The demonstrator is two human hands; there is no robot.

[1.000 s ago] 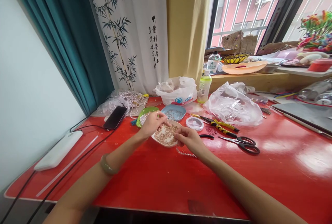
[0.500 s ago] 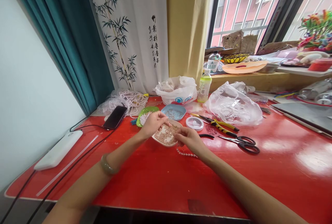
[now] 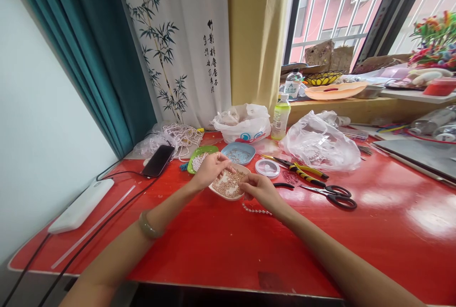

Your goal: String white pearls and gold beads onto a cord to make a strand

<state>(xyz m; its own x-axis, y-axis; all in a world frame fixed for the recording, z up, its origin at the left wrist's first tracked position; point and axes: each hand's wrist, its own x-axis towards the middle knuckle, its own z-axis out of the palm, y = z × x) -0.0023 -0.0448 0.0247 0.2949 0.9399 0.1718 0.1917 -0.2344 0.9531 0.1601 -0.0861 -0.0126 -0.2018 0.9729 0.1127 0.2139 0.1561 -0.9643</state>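
My left hand (image 3: 210, 168) hovers over the white dish of small gold beads (image 3: 228, 184), fingers pinched together on something too small to make out. My right hand (image 3: 261, 190) is at the dish's right rim, fingers pinched as well, with a short strand of pearl beads (image 3: 255, 210) trailing from under it onto the red table (image 3: 221, 245). A green bangle (image 3: 147, 227) is on my left wrist.
Behind the dish are a green dish (image 3: 200, 156), a blue dish (image 3: 238, 153) and a spool of clear thread (image 3: 267, 168). Pliers (image 3: 297, 169) and scissors (image 3: 333, 196) lie to the right. A phone (image 3: 158, 160), plastic bags (image 3: 318, 143) and a bottle (image 3: 280, 117) stand further back.
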